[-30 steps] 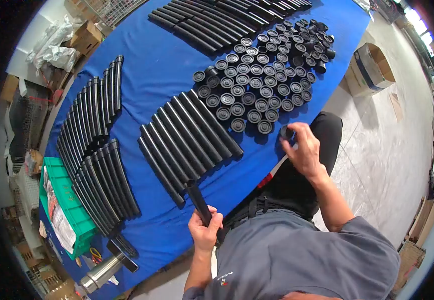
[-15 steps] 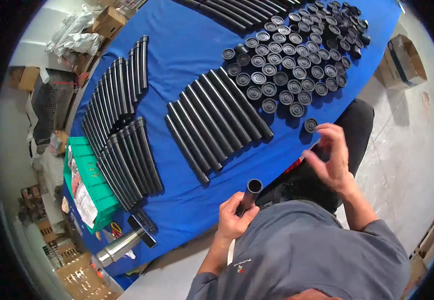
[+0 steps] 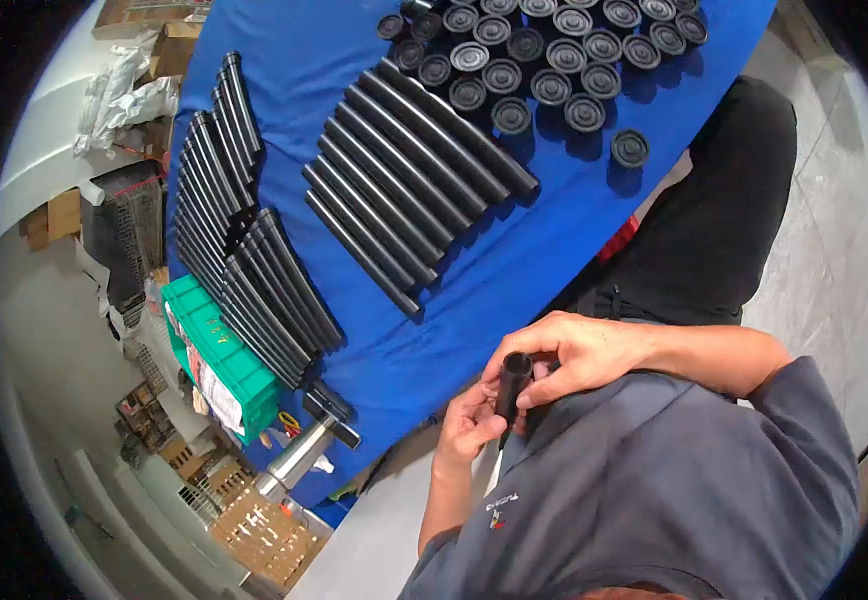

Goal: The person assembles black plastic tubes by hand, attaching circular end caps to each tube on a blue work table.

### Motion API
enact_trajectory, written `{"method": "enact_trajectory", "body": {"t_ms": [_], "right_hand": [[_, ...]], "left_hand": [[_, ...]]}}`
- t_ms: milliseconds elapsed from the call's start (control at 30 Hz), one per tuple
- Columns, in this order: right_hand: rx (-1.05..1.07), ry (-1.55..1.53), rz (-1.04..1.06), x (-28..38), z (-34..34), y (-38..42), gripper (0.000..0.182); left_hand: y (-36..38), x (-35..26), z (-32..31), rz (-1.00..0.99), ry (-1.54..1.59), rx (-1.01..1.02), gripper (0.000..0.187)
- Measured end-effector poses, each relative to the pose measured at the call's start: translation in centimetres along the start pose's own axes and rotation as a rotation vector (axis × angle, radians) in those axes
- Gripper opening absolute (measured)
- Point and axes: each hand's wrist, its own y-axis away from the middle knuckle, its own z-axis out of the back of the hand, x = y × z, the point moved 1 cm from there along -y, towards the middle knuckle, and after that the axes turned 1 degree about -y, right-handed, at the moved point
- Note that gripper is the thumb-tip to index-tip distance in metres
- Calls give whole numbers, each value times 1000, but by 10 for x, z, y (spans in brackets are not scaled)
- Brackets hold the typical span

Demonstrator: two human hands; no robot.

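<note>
My left hand [image 3: 467,428] is closed around a short-looking black tube [image 3: 516,372], held close to my shirt with its hollow open end facing up. My right hand [image 3: 586,352] curls about the same tube near its upper end, fingers behind it and thumb in front. The tube's lower part is hidden by the hands and shirt. A single round black cap [image 3: 630,148] sits apart on the blue cloth near the table edge. Beyond it stand many similar ringed caps [image 3: 552,87]. A row of black tubes [image 3: 404,180] lies side by side left of the caps.
More black tubes [image 3: 279,285] with collared ends lie in overlapping rows at the left. A green crate [image 3: 219,345] with papers stands beside them. Near the table's left corner is a shiny metal cylinder [image 3: 294,460] with a black fitting. Blue cloth [image 3: 454,345] covers the table.
My right hand has come left and down from beside the lone cap to the tube in my left hand. The camera view has shifted, so the table things appear higher up.
</note>
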Motion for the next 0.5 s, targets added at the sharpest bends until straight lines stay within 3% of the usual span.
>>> {"method": "enact_trajectory", "body": {"t_ms": [200, 500], "right_hand": [[50, 115, 50, 4, 0, -1, 40], [36, 78, 64, 6, 1, -2, 32]], "left_hand": [[-4, -9, -14, -10, -76, -57, 62], [-5, -3, -10, 35, 93, -46, 66]]}}
